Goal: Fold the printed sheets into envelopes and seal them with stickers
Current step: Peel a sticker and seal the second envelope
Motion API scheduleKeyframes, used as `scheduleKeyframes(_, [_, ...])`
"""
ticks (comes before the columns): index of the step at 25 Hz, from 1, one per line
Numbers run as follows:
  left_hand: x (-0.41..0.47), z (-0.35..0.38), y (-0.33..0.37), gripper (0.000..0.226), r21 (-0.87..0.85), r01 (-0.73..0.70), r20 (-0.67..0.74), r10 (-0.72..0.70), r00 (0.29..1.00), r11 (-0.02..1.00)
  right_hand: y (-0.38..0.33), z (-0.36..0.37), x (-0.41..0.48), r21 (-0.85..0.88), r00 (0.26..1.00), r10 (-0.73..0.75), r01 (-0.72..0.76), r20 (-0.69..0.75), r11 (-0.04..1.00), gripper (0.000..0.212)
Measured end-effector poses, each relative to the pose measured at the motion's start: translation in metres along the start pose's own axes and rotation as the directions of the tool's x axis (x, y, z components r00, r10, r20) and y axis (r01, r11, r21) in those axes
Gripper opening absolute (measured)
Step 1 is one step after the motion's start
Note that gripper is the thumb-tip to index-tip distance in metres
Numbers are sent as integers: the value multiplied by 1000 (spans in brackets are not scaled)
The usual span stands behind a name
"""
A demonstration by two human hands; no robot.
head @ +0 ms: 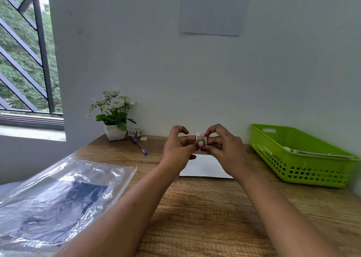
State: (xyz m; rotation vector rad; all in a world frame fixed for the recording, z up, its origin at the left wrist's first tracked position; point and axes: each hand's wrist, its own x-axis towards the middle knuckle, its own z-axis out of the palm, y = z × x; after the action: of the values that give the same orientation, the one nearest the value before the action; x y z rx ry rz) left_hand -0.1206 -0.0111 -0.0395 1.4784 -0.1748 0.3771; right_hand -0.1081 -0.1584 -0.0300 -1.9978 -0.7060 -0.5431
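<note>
the wooden table (195, 207), brown and grainy, stretched beneath both hands. a crinkled clear plastic bag (58, 198) with dark sheets inside lay flat, well to the left of the left hand and nearer the person. a lime-green plastic basket (293, 164), rectangular with gridded walls, sat well to the right of the right hand, with pale papers (320, 153) in it. a plain white sheet (207, 168) lay flat on the table directly under the hands. a small plant (114, 116) with white flowers in a square white pot stood to the far left of the hands, by the wall.

the left hand (176, 151) and right hand (224, 149) were raised together above the sheet, both curled on a small sticker roll (201, 138). the left thumb pressed on its printed pink face, and the right thumb and forefinger pinched its upper edge. whether the roll ringed a finger could not be told.

a blue pen (139, 145) lay left of the left hand, a second roll (134, 132) and a white scrap (143, 138) just beyond it.
</note>
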Motion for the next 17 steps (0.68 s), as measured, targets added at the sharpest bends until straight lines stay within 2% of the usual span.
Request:
scheduleKeyframes(4, [-1,2,1,36,29,-31,-34,32,999,999,1,2,0,10,999,-19,19,-26,1000,28])
scheduleKeyframes(17, [-1,6,-3,39,156,-81,-94,97,991,984,8,4,-1,-298,995,-91,79,-26,951,15])
